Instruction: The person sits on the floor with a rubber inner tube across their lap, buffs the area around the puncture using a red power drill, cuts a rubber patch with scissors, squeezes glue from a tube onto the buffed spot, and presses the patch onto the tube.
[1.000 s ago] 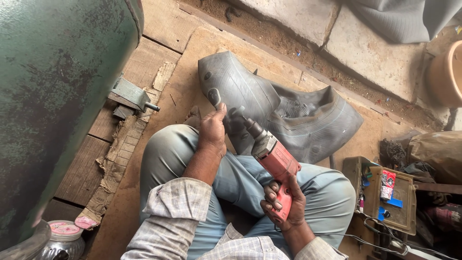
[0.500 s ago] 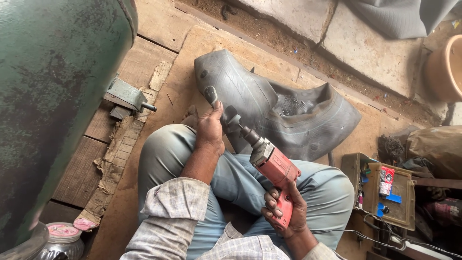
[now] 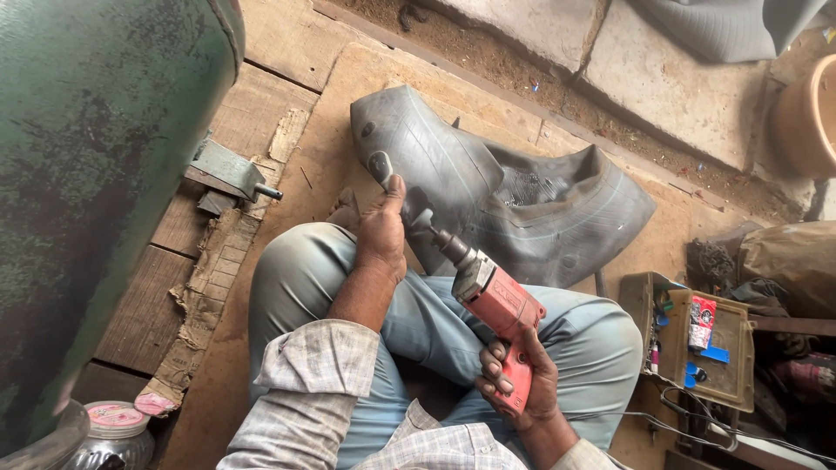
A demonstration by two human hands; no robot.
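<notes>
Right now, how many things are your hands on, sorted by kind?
Rubber patch, pinched in left hand: 1
Red power drill, held by right hand: 1
Black inner tube, under the drill tip: 1
Total: 3

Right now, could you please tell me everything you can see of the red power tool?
The red power tool is a pistol-shaped drill with a red plastic-looking body, a grey metal nose and a dark chuck. It lies tilted across the lap, tip pointing up-left at the black inner tube. The right hand grips its handle; the left hand rests beside its tip.
</notes>
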